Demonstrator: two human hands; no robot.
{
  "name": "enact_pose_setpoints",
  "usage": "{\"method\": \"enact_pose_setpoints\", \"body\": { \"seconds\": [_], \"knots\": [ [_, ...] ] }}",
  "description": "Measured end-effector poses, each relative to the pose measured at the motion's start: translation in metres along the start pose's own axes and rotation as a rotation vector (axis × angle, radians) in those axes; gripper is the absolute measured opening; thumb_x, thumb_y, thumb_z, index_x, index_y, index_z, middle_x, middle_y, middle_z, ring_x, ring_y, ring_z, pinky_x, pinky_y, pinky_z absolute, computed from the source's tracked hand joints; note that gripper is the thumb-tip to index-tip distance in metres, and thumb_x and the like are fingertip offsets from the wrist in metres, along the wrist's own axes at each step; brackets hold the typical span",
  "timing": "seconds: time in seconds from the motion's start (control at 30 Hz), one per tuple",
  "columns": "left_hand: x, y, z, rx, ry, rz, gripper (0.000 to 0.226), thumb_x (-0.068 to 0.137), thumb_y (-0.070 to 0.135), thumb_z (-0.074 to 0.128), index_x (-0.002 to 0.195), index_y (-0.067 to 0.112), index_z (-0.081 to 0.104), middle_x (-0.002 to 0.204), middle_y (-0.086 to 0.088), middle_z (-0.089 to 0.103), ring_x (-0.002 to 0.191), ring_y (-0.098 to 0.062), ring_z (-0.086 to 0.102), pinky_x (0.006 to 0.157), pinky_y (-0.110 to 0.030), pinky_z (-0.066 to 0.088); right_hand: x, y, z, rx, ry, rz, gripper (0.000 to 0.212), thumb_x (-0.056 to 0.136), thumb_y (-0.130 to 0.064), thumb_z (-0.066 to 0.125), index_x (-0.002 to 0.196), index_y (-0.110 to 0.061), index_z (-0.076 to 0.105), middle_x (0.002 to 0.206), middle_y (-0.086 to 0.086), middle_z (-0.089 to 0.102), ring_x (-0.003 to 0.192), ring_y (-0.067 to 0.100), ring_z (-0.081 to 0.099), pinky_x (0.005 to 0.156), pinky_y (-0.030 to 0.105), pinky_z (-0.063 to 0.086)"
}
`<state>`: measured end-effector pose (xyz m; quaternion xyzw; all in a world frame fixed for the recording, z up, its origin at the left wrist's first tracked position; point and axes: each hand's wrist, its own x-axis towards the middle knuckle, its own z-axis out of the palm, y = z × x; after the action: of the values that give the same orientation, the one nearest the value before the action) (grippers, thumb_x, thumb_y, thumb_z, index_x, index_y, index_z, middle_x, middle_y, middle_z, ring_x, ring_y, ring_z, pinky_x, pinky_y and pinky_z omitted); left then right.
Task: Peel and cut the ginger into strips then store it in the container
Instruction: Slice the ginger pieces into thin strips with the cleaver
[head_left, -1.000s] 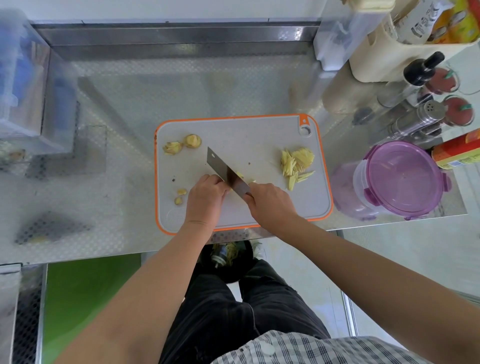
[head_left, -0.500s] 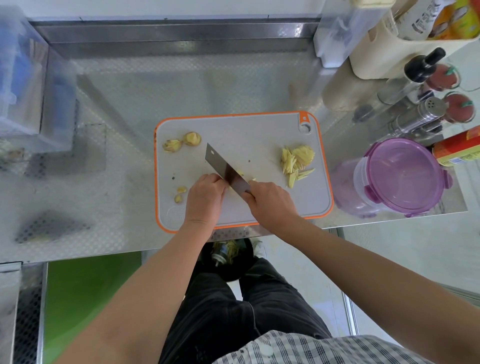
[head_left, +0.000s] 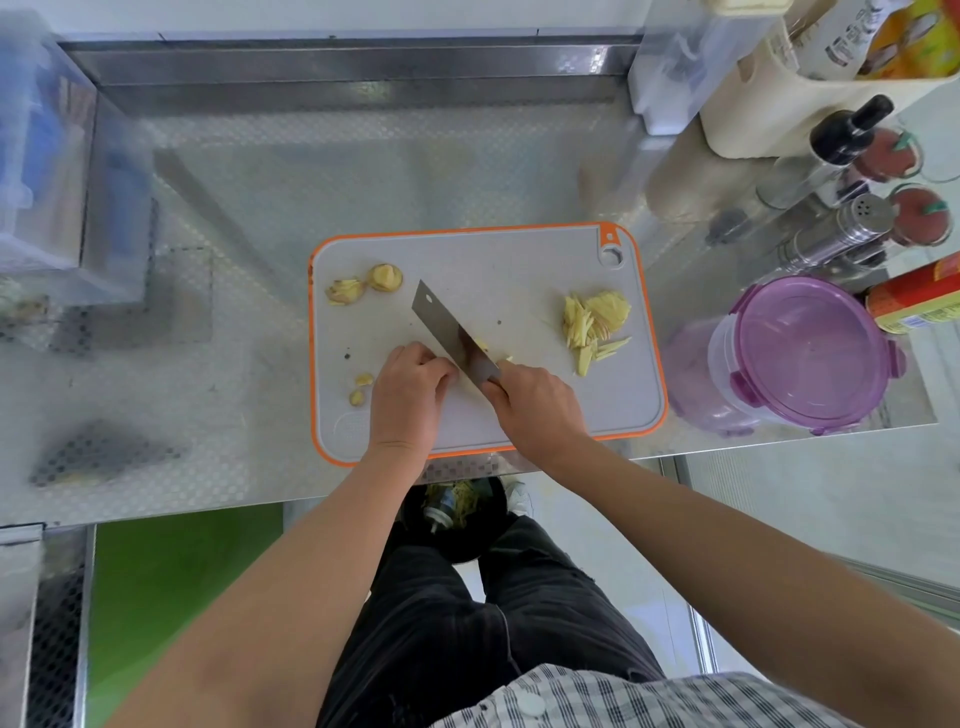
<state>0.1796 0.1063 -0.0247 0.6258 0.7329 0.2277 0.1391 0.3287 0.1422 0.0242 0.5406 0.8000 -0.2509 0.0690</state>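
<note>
Embossed steel counter (head_left: 311, 171), dull sheen. Grey rectangular cutting board (head_left: 493, 270), orange rim, rounded corners. Round clear container (head_left: 800, 358) right of the board, purple clip lid on; contents unclear through the tint. Right hand (head_left: 535, 410) grips the handle of a flat steel knife (head_left: 447, 332). Left hand (head_left: 410, 395) is curled against the blade; what it pins is hidden, possibly ginger. Pale ginger strips (head_left: 595, 322) heaped near the board's right edge, knobbly chunks (head_left: 363, 286) upper left.
</note>
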Motion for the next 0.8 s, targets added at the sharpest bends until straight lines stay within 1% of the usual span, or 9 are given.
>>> {"method": "enact_pose_setpoints", "body": {
  "seconds": [0.1,0.2,0.3,0.37,0.43,0.5,0.6,0.73,0.8],
  "knots": [
    [-0.0013,-0.0009,-0.0003,-0.032,-0.008,-0.025,0.018,0.067,-0.007,0.075,0.067,0.009,0.069,0.066,-0.009,0.059,0.064,-0.03,0.055,0.057,-0.026,0.037,-0.004,0.0015,-0.0046,-0.013,0.017,-0.022,0.024,0.101,-0.032,0.037,0.087,-0.014,0.044,0.075,0.001,0.043,0.069,0.025,0.043,0.061,0.032,0.032],
    [-0.0009,0.0,-0.0008,-0.034,-0.009,-0.047,0.017,0.066,-0.006,0.076,0.069,0.008,0.068,0.064,-0.009,0.059,0.062,-0.03,0.055,0.054,-0.029,0.04,-0.0055,0.0011,-0.0059,-0.05,-0.015,-0.045,0.023,0.101,-0.033,0.037,0.088,-0.015,0.044,0.077,0.001,0.044,0.071,0.026,0.047,0.061,0.032,0.033],
    [0.0006,-0.0002,-0.0009,-0.034,-0.007,-0.067,0.016,0.068,-0.002,0.078,0.073,0.007,0.067,0.065,-0.009,0.062,0.064,-0.031,0.056,0.053,-0.035,0.045,-0.0054,0.0014,-0.0061,-0.062,-0.03,-0.064,0.02,0.101,-0.032,0.037,0.086,-0.018,0.037,0.078,0.001,0.044,0.075,0.029,0.052,0.062,0.032,0.032],
    [0.0012,-0.001,-0.0008,-0.036,-0.006,-0.088,0.015,0.068,0.0,0.079,0.074,0.008,0.067,0.067,-0.008,0.064,0.067,-0.03,0.056,0.055,-0.034,0.044,-0.0052,0.0018,-0.0074,-0.071,-0.023,-0.068,0.019,0.101,-0.031,0.037,0.088,-0.017,0.041,0.079,0.001,0.045,0.075,0.028,0.051,0.062,0.032,0.032],
    [0.0002,-0.0006,-0.0004,-0.043,0.004,-0.114,0.014,0.068,0.002,0.08,0.073,0.01,0.069,0.067,-0.007,0.065,0.067,-0.03,0.056,0.056,-0.029,0.039,-0.0054,0.002,-0.0081,-0.084,-0.016,-0.07,0.022,0.101,-0.031,0.036,0.094,-0.014,0.048,0.079,0.001,0.046,0.073,0.026,0.05,0.062,0.032,0.031],
    [-0.0008,0.0,0.0,-0.065,0.016,-0.152,0.011,0.069,0.003,0.079,0.074,0.011,0.072,0.068,-0.006,0.066,0.068,-0.028,0.056,0.06,-0.027,0.035,-0.0054,0.0018,-0.0079,-0.087,-0.022,-0.069,0.023,0.101,-0.031,0.036,0.097,-0.012,0.05,0.082,0.004,0.052,0.074,0.027,0.051,0.062,0.032,0.032],
    [-0.0007,0.0002,0.0002,-0.078,0.018,-0.184,0.01,0.071,0.003,0.078,0.077,0.011,0.075,0.07,-0.007,0.067,0.07,-0.029,0.056,0.062,-0.027,0.035,-0.0051,0.001,-0.0066,-0.082,-0.03,-0.067,0.024,0.101,-0.031,0.036,0.098,-0.012,0.05,0.087,0.006,0.058,0.079,0.029,0.056,0.062,0.033,0.033],
    [0.0015,-0.0005,0.0003,-0.054,0.001,-0.146,0.011,0.071,0.0,0.076,0.076,0.009,0.075,0.068,-0.009,0.065,0.068,-0.03,0.056,0.061,-0.026,0.036,-0.0059,-0.0006,-0.0083,-0.066,-0.043,-0.062,0.024,0.101,-0.03,0.036,0.097,-0.011,0.05,0.083,0.005,0.053,0.08,0.029,0.056,0.063,0.032,0.033],
    [0.0015,-0.0011,0.0008,-0.041,-0.002,-0.125,0.011,0.071,-0.001,0.077,0.076,0.008,0.075,0.066,-0.01,0.065,0.066,-0.031,0.057,0.06,-0.027,0.037,-0.006,-0.0018,-0.009,-0.066,-0.049,-0.062,0.024,0.101,-0.029,0.036,0.097,-0.011,0.05,0.085,0.007,0.055,0.081,0.03,0.057,0.063,0.032,0.033]
  ]
}}
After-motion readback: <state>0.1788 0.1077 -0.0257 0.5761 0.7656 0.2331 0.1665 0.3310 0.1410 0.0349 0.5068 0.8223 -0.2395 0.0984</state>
